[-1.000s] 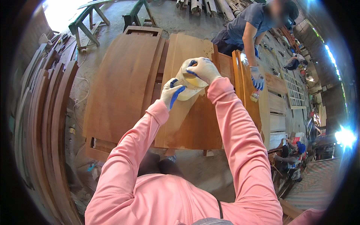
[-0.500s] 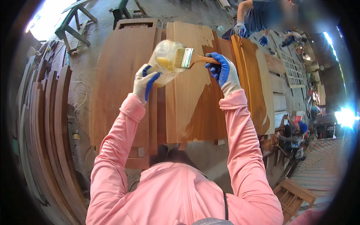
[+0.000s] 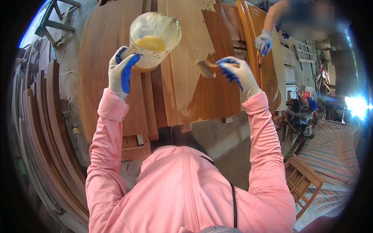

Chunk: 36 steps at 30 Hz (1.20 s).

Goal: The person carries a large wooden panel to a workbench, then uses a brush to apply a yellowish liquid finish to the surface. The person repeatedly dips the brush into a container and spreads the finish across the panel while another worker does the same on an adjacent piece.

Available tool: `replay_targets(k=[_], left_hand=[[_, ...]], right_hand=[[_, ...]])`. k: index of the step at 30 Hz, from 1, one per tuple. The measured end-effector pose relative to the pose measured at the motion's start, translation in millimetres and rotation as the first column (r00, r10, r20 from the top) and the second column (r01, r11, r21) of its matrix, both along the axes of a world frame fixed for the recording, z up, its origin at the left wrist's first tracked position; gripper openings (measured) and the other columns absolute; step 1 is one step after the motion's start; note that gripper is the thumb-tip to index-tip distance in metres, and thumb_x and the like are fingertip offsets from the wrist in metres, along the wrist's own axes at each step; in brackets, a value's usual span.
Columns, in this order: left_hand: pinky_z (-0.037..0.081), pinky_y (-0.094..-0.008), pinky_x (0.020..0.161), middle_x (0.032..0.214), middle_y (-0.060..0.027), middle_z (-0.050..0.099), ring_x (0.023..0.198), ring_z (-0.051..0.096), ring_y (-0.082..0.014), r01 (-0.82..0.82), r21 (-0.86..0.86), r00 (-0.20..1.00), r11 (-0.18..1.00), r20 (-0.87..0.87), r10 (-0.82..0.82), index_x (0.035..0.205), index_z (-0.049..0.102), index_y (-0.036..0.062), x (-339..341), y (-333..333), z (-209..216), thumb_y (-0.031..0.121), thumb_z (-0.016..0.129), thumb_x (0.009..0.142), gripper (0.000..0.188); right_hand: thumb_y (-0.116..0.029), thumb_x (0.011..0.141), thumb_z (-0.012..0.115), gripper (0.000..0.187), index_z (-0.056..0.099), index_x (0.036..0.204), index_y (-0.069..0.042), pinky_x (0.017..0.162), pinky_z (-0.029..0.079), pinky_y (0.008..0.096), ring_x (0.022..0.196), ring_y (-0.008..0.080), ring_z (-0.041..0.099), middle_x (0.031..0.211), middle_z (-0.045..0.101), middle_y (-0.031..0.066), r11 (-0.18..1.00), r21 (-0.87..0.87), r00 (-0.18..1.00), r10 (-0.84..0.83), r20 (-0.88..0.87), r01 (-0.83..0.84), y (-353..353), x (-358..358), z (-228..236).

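Left hand (image 3: 122, 73) on a whitish pitcher (image 3: 154, 60), right hand (image 3: 240, 73) on a brush (image 3: 206, 68), hands well apart over a big wooden panel (image 3: 187, 50).

So the left hand, gloved, is wrapped round the pitcher's handle, with some yellowish liquid (image 3: 149, 43) inside, held up over the panel's left edge. The right hand, also gloved, has its fingers clamped on the brush handle, bristles pointing left, about where pale wood meets the dark patch (image 3: 217, 95); can't tell if they're touching it. That patch covers the panel's near-right corner. Another brown panel (image 3: 110, 50) lies just left, and past the right edge a co-worker's gloved hand (image 3: 264, 40) is above a glossy orange-brown board (image 3: 270, 73).
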<state>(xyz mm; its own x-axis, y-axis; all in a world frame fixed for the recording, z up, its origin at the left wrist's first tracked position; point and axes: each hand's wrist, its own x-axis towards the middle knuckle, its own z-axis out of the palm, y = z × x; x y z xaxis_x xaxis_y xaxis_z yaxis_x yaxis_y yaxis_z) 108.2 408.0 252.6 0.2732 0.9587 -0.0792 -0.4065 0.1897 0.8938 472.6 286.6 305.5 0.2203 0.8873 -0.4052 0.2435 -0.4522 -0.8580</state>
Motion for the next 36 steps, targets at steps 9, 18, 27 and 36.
replay_targets(k=[9, 18, 27, 36], left_hand=[[0.045, -0.0190, 0.076, 0.091, 0.0035, 0.067, 0.085, 0.059, -0.0036, -0.104, -0.003, 0.990, 0.995, -0.097, 0.103, 0.103, 0.066, 0.0062, -16.9, -5.7, 4.7, 0.003, 0.071, 0.088, 0.016], [0.044, -0.0202, 0.073, 0.090, 0.0045, 0.064, 0.081, 0.055, -0.0033, -0.018, 0.067, 0.986, 0.998, -0.165, 0.029, 0.101, 0.066, 0.0059, -13.0, 7.3, 10.8, 0.007, 0.071, 0.087, 0.015], [0.040, -0.0191, 0.070, 0.085, 0.0069, 0.060, 0.079, 0.052, -0.0020, 0.019, 0.083, 0.982, 0.996, -0.188, -0.003, 0.097, 0.066, 0.0084, 0.7, 9.7, 22.9, 0.010, 0.073, 0.086, 0.013], [0.043, -0.0198, 0.077, 0.092, 0.0045, 0.064, 0.086, 0.056, -0.0032, -0.075, 0.015, 0.987, 0.997, -0.140, 0.076, 0.101, 0.066, 0.0054, -21.4, -16.1, 18.6, 0.006, 0.070, 0.088, 0.014]], right_hand=[[-0.023, 0.088, 0.071, 0.027, 0.073, 0.104, -0.002, 0.069, 0.053, 0.0290, 0.078, 0.0142, 0.066, 0.089, 0.071, 0.0078, 0.914, 0.246, 0.815, 0.137, 0.563, -0.323, 108.5, -3.9, -49.7], [-0.021, 0.087, 0.071, 0.022, 0.072, 0.104, -0.006, 0.082, 0.054, 0.0381, 0.088, 0.0296, 0.067, 0.093, 0.069, 0.0121, 0.684, -0.077, 0.617, 0.696, 0.367, -0.725, 24.2, -37.7, -17.4], [-0.017, 0.092, 0.059, 0.039, 0.060, 0.130, -0.007, 0.083, 0.053, 0.0345, 0.091, 0.0220, 0.065, 0.105, 0.067, 0.0081, 0.369, -0.037, 0.112, 0.373, 0.921, -0.929, 49.9, -62.5, -52.2], [-0.019, 0.089, 0.068, 0.023, 0.072, 0.104, -0.002, 0.067, 0.054, 0.0346, 0.075, 0.0222, 0.067, 0.090, 0.070, 0.0120, 0.721, 0.087, 0.590, 0.485, 0.645, -0.688, 125.8, -52.8, -45.6]])
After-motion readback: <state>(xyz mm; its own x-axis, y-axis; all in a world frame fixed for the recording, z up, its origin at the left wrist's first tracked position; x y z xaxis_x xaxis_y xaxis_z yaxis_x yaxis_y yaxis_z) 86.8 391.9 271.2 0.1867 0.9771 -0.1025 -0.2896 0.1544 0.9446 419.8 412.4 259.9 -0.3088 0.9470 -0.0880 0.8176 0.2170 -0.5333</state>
